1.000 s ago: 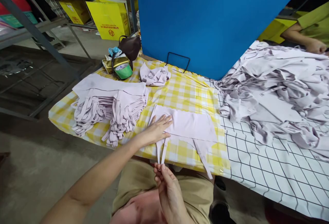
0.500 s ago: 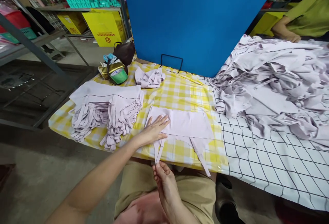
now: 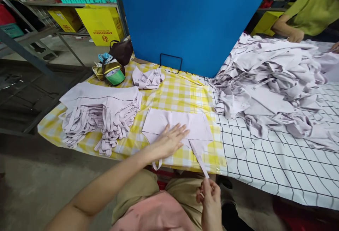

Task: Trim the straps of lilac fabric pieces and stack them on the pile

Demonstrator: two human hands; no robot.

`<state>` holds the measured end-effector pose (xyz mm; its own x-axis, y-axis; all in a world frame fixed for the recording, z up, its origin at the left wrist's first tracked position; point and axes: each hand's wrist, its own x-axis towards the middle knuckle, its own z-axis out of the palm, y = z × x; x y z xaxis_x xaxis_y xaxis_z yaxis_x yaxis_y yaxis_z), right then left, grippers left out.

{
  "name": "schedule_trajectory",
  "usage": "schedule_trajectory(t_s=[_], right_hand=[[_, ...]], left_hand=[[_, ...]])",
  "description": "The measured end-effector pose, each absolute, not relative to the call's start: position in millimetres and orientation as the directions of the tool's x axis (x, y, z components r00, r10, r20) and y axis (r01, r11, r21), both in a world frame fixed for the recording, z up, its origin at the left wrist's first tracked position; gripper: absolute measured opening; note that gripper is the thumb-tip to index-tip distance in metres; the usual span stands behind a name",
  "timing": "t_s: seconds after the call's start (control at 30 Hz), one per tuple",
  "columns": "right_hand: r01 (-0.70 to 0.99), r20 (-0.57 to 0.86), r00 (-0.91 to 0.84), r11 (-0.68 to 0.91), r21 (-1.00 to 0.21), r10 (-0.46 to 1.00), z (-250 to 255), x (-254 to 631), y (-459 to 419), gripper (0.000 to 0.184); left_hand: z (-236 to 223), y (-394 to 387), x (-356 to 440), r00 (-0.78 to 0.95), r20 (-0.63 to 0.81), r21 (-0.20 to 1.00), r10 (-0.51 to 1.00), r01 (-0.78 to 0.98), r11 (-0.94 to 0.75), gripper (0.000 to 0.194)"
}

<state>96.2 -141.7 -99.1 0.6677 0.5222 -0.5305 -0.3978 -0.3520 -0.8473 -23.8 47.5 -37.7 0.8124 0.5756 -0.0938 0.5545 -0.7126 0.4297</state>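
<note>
A pale lilac strappy top (image 3: 182, 121) lies spread out on the yellow checked cloth (image 3: 182, 93), its straps toward me. Flat on its middle rests my left hand (image 3: 172, 139), fingers stretched out. My right hand (image 3: 210, 194), beyond the table's front edge, pinches the end of the right-hand strap (image 3: 200, 162) and holds it taut. The left strap (image 3: 157, 165) hangs in a loop over the edge, partly covered by my left wrist. To the left lies a neat stack of similar tops (image 3: 103, 100), straps dangling forward.
A crumpled lilac garment (image 3: 148, 78) lies behind, near a green tape roll (image 3: 116, 77) and a dark bag (image 3: 122, 51). A blue board (image 3: 196, 22) stands at the back. On the right is a large garment pile (image 3: 270, 79); a co-worker's hand (image 3: 295, 35) is behind it.
My right hand has let go of the left strap and moved right to grip the other strap's end. My left hand has slid right onto the middle of the top.
</note>
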Motion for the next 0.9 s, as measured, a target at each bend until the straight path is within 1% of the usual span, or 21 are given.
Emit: schedule_trajectory(t_s=[0.1,0.17,0.3,0.37,0.43,0.5,0.53,0.57,0.6,0.67,0.73,0.77,0.8,0.83,0.9], right_hand=[[-0.329,-0.522,0.608,-0.408,-0.852,0.599,-92.7,119.8,-136.6,0.044],[-0.287,-0.525,0.55,-0.443,-0.849,0.65,-89.5,125.5,-133.2,0.043],[-0.212,-0.482,0.543,-0.443,-0.871,0.688,-92.2,125.6,-137.0,0.046],[-0.171,-0.506,0.502,-0.493,-0.853,0.701,-93.0,127.7,-141.3,0.049],[-0.084,-0.528,0.437,-0.552,-0.83,0.728,-87.6,135.4,-142.6,0.051],[0.066,-0.481,0.419,-0.554,-0.83,0.77,-74.0,148.8,-136.9,0.05],[0.16,-0.425,0.439,-0.534,-0.83,0.792,-64.7,157.1,-130.3,0.048],[0.261,-0.358,0.464,-0.511,-0.819,0.81,-54.6,165.9,-120.7,0.047],[0.362,-0.292,0.483,-0.492,-0.792,0.825,-44.5,174.6,-107.8,0.045],[0.537,-0.183,0.494,-0.464,-0.704,0.85,-27.6,189.9,-73.1,0.04],[0.652,-0.105,0.479,-0.433,-0.622,0.871,-18.5,199.7,-30.4,0.032],[0.684,-0.078,0.483,-0.431,-0.588,0.872,-17.2,202.3,-8.7,0.028],[0.703,-0.06,0.499,-0.444,-0.556,0.864,-17.7,203.5,11.8,0.025],[0.71,-0.053,0.515,-0.46,-0.533,0.856,-19.8,203.7,30.0,0.023],[0.709,-0.058,0.533,-0.483,-0.513,0.844,-26.5,202.6,56.9,0.02]], left_hand=[[-49.9,36.4,-3.0,0.86,-0.036,0.43,0.509,0.474,-0.769,0.048],[-56.8,32.9,3.6,0.869,-0.018,0.429,0.494,0.453,-0.782,0.049],[-59.0,31.9,6.1,0.876,-0.041,0.446,0.481,0.447,-0.775,0.051],[-54.6,34.6,4.1,0.881,-0.064,0.478,0.47,0.44,-0.76,0.052],[-47.8,41.9,-1.8,0.896,-0.072,0.529,0.437,0.406,-0.745,0.053],[-39.8,55.0,-13.7,0.879,-0.046,0.558,0.474,0.416,-0.718,0.053],[-35.7,63.2,-21.8,0.839,-0.03,0.55,0.543,0.468,-0.692,0.052],[-31.8,71.9,-30.7,0.764,-0.019,0.522,0.645,0.558,-0.645,0.048],[-28.3,80.5,-39.8,0.651,-0.012,0.474,0.759,0.672,-0.569,0.044],[-23.3,95.4,-55.9,0.362,-0.022,0.344,0.932,0.878,-0.333,0.036],[-21.6,105.3,-65.6,0.111,-0.066,0.22,0.992,0.971,-0.094,0.033],[-22.1,108.6,-67.7,0.029,-0.092,0.18,0.995,0.984,-0.012,0.034],[-23.2,111.3,-68.2,-0.023,-0.121,0.17,0.992,0.984,0.044,0.036],[-24.8,113.7,-67.8,-0.052,-0.15,0.184,0.987,0.98,0.08,0.036],[-28.0,118.9,-66.4,-0.063,-0.19,0.253,0.98,0.961,0.111,0.034]])
